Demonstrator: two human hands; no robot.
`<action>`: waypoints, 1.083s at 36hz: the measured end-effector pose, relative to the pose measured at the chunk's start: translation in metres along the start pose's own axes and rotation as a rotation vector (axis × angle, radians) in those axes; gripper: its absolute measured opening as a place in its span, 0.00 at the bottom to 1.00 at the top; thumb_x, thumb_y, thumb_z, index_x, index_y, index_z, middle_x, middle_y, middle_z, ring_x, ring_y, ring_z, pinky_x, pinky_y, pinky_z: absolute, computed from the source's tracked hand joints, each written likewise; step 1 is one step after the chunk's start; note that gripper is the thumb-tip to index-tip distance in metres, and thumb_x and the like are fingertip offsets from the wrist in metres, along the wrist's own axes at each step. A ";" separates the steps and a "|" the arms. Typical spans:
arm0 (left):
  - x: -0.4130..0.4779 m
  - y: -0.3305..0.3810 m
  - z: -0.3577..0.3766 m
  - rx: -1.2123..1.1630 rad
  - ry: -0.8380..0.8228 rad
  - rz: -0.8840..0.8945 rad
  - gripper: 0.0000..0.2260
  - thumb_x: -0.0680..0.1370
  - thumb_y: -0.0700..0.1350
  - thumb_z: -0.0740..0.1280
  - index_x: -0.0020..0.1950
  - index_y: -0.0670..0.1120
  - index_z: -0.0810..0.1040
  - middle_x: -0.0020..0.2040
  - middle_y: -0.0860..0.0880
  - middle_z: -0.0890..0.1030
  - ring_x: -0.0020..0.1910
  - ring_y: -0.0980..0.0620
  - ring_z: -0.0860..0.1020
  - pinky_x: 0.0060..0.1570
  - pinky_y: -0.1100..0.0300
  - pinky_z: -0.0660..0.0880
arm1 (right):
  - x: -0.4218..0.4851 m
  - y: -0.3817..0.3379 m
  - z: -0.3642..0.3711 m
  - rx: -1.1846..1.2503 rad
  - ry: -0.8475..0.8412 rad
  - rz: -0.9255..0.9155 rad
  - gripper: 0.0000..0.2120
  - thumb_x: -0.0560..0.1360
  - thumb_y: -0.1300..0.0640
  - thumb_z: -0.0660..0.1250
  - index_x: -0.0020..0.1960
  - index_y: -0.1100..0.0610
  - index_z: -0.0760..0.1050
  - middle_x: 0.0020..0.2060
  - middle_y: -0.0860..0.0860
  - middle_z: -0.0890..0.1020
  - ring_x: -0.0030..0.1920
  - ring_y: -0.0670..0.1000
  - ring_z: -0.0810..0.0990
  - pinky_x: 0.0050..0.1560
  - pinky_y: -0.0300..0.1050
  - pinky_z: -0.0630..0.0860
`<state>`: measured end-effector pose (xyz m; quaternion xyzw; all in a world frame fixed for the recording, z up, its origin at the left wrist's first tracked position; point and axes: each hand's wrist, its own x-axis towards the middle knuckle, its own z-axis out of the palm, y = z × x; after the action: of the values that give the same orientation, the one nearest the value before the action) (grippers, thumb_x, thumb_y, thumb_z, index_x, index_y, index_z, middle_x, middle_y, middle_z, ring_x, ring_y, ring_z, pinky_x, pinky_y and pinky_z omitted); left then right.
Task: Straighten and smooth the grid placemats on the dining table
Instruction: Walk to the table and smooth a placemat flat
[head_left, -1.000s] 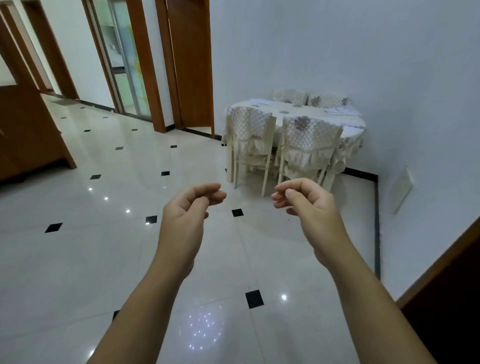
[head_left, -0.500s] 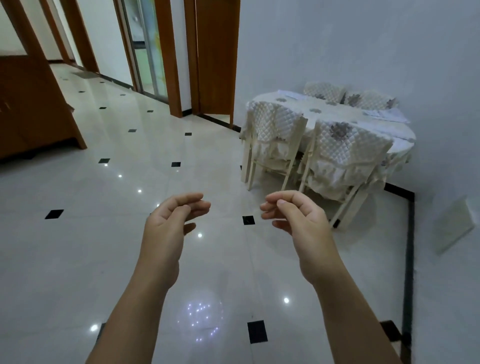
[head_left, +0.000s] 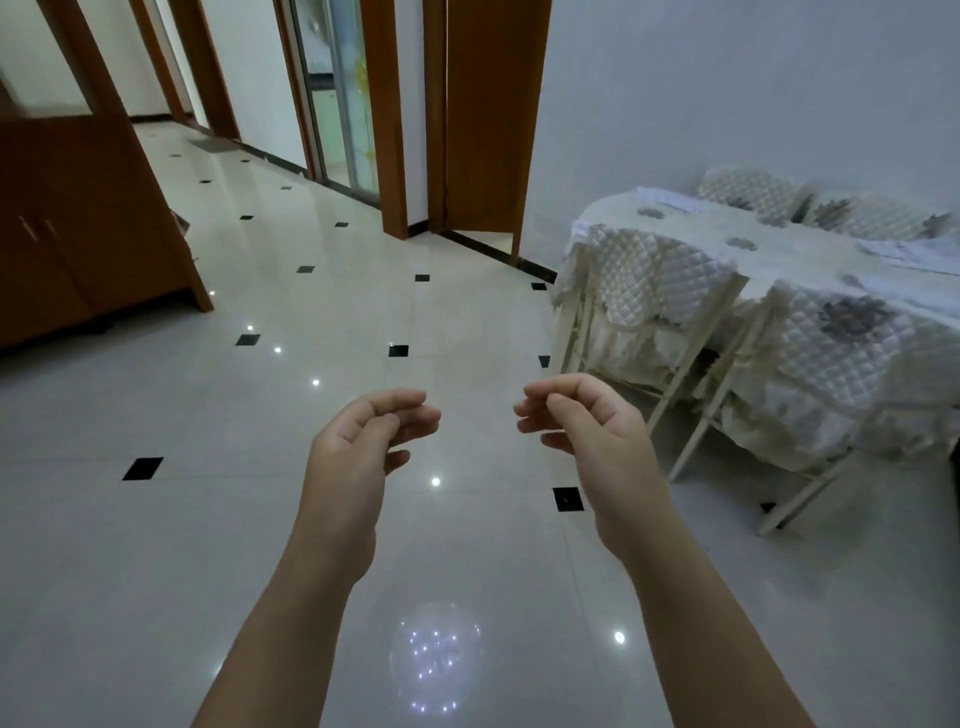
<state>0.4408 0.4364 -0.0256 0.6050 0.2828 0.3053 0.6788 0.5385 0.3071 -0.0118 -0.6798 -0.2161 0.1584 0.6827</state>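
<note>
Head view: the left hand (head_left: 363, 447) and right hand (head_left: 592, 431) hang loosely curled, grasping nothing, above the tiled floor (head_left: 156, 545). At two o'clock, well apart, stands the dining table (head_left: 769, 249), with pale placemats (head_left: 670, 199) lying on top.

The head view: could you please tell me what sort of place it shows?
Most likely a home's dining area off a hallway: a cloth-covered dining table against the wall, chairs in quilted covers tucked under it, a glossy tiled floor and wooden door frames.

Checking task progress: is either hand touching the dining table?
No, the left hand and right hand are over the floor, apart from the dining table.
</note>
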 end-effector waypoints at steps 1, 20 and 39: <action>0.017 0.001 0.000 0.005 -0.007 0.008 0.16 0.79 0.35 0.55 0.44 0.49 0.79 0.35 0.55 0.84 0.40 0.60 0.82 0.46 0.59 0.72 | 0.014 0.001 0.006 -0.003 0.015 -0.006 0.13 0.77 0.65 0.57 0.42 0.53 0.77 0.35 0.45 0.82 0.37 0.42 0.80 0.41 0.34 0.74; 0.302 -0.025 0.069 0.097 -0.075 -0.038 0.16 0.78 0.35 0.55 0.43 0.49 0.79 0.35 0.55 0.83 0.40 0.60 0.82 0.46 0.60 0.72 | 0.311 0.047 0.034 0.186 0.108 0.085 0.15 0.78 0.66 0.55 0.41 0.55 0.77 0.33 0.47 0.83 0.37 0.46 0.81 0.44 0.42 0.74; 0.601 -0.030 0.203 0.047 -0.060 -0.123 0.15 0.78 0.35 0.56 0.42 0.49 0.79 0.35 0.54 0.84 0.41 0.57 0.82 0.45 0.60 0.72 | 0.630 0.073 0.005 0.220 0.139 0.130 0.16 0.77 0.67 0.55 0.39 0.54 0.77 0.31 0.47 0.83 0.34 0.45 0.79 0.41 0.39 0.72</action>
<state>0.9890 0.7572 -0.0418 0.6112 0.3058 0.2380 0.6901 1.0816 0.6346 -0.0343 -0.6227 -0.1052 0.1776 0.7547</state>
